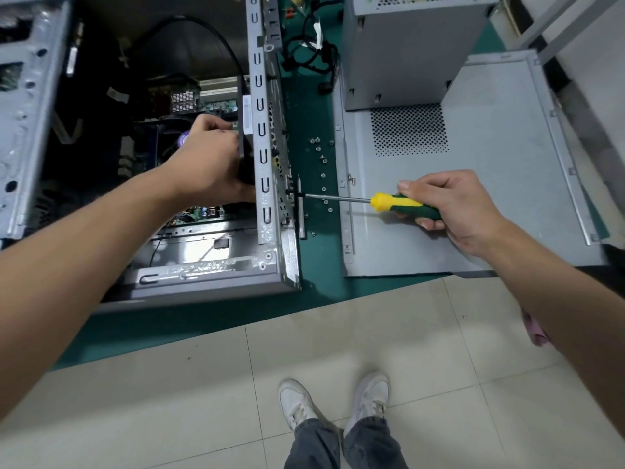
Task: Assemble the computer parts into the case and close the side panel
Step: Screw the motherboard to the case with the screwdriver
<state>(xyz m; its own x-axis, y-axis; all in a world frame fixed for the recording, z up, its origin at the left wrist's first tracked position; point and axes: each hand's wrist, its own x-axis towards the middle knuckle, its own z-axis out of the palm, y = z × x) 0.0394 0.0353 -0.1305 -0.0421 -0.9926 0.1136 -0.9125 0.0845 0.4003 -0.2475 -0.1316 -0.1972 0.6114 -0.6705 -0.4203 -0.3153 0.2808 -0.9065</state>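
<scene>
While the left hand (pixel 206 157) grips a black boxy part (pixel 246 137) inside the open grey steel computer case (pixel 270 184), against its rear wall, the right hand (pixel 449 208) clasps the green-and-yellow-handled screwdriver (pixel 399 204), its tip at that wall's outer face. The part looks rigid and fairly heavy, best held by its body, clear of the fragile green circuit board (pixel 216 104).

Even overhead light, soft shadows; case interior (pixel 111 96) dim (edges bowed, left side blurred).
</scene>
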